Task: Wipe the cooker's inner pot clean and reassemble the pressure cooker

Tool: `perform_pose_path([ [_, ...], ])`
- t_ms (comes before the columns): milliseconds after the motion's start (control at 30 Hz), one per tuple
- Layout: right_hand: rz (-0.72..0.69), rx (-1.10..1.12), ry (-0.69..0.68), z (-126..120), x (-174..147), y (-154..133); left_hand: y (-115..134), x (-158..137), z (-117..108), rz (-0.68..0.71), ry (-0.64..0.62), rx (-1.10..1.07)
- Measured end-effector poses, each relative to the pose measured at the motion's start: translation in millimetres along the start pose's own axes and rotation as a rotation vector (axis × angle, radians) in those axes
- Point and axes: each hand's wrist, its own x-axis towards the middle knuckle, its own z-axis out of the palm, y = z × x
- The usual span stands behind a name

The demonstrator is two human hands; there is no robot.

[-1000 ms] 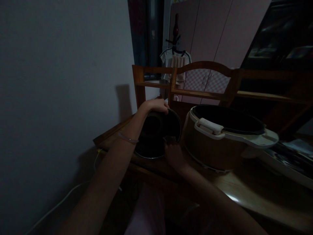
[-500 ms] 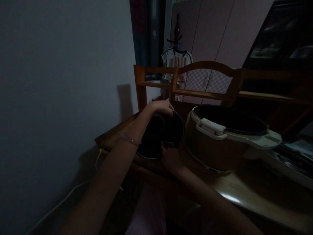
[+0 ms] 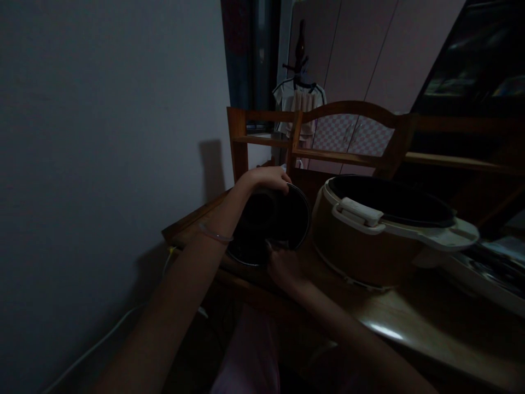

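Observation:
A dark round inner pot is tilted on the wooden desk, its open mouth facing me. My left hand grips its upper rim, fingers bent over the edge. Low at the pot's near right side, my right hand is closed on a thin pale piece, perhaps a cloth or wipe, pressed against the inside wall. In the dim light its exact kind is hard to make out. To the right stands a rice cooker body with a pale handle and a dark, open top.
The wooden desk has a low shelf rail along its back. A white wall closes off the left. Beyond the cooker lies a pale tray-like thing with dark items. A white cable hangs at lower left.
My right hand has shifted slightly left along the pot's inside wall with the thin piece. My left hand keeps its grip on the rim. The view has turned slightly.

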Motion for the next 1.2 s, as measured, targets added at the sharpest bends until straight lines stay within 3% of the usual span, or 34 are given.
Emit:
perform_pose_path([
  [767, 0.015, 0.436, 0.14, 19.6, 6.1, -13.7, 7.4, 13.9, 5.7, 0.02, -0.001, 0.031],
  [1067, -0.003, 0.819, 0.173, 27.3, 16.7, -25.7, 3.1, 13.6, 4.7, 0.014, 0.014, 0.059],
  [1200, 0.021, 1.139, 0.152, 34.2, 27.8, -31.6, 6.1, 11.7, 3.6, -0.009, 0.028, 0.074],
])
